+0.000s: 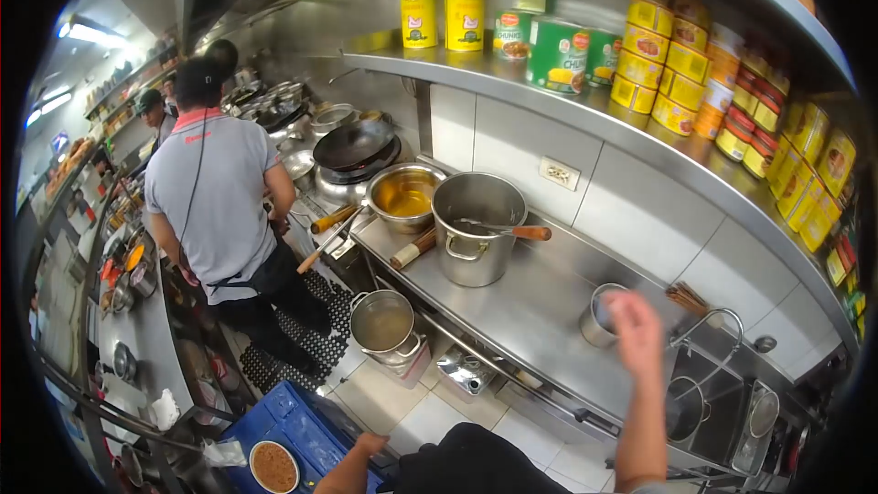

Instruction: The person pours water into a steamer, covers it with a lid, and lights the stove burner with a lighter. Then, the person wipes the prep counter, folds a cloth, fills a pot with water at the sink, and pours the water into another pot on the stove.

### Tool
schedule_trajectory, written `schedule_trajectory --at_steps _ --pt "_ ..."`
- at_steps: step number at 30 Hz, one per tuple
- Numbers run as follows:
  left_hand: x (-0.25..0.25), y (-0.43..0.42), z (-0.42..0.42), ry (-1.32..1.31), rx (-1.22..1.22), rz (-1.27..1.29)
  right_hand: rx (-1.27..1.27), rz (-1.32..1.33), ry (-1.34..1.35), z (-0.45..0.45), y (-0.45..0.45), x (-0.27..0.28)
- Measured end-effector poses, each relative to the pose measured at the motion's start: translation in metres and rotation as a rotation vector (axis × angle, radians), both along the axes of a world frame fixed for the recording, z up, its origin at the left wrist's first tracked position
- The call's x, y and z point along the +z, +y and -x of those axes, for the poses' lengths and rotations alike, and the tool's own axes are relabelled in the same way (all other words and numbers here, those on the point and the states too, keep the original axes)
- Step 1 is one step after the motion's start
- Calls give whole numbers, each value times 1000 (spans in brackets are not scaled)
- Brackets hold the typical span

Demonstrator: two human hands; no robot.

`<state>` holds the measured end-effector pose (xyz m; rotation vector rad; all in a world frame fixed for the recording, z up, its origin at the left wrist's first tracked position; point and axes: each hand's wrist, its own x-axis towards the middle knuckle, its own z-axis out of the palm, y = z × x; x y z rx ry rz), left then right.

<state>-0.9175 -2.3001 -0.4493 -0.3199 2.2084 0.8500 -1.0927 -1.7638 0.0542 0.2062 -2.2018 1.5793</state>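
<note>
- Right hand (633, 318) up, blurred, fingers curled by the small steel pot (594, 329); can't tell if it's gripping.
- Left hand (370, 444) low near the blue crate (291, 416); grip unclear.
- One small steel pot, standing on the counter (549, 311): looks light, stiff, maybe slick; wrap the wall below the rim.
- Farther out: one tall pot (476, 261), one basin (401, 223); two tall yellow cans (418, 18) up top!

So the big pot (479, 229) sits on the counter (540, 297), basin (403, 197) just left of it, smaller container (599, 316) off to the right, then the sink (709, 402) further right. Cans (560, 56) line the shelf (585, 102) above, and another pot (382, 321) is down below the counter's front edge.
</note>
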Motion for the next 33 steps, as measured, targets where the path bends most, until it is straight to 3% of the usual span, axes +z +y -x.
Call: schedule_trajectory --at_steps 1,2,5,6,7,8,9,10,11,14,17,20,27,29,31,33 --pt "-6 -10 4 -35 56 54 -142 -200 164 1 13 38" --pt "-7 -11 5 -73 122 106 -228 -215 310 2 18 71" --pt "4 -4 6 -26 133 80 -493 -749 843 25 36 149" --pt "22 8 5 -71 190 146 -514 -750 847 35 38 163" --pt "-2 9 1 -71 142 148 -533 -751 851 47 39 174" --pt "39 32 -2 -145 293 124 -530 -791 886 60 41 183" --pt "5 36 -4 -65 164 182 -543 -835 920 72 46 186" --pt "35 53 -8 -92 257 140 -569 -859 862 86 55 180" --pt "15 62 -10 -60 216 163 -607 -887 803 98 67 170" --pt "28 89 -25 -29 170 46 -768 -925 849 107 49 167" --pt "-44 96 -49 -11 17 3 -854 -926 954 124 58 162" --pt "-75 94 -80 87 82 -16 -835 -938 912 128 70 158" --pt "-46 85 -146 -81 412 111 -652 -839 926 132 82 151" --pt "-4 81 -160 -198 464 100 -701 -836 976 123 64 158" --pt "46 74 -152 -188 355 30 -792 -833 1030 103 34 165" --pt "69 78 -128 -122 552 -26 -872 -833 1129 94 17 170"
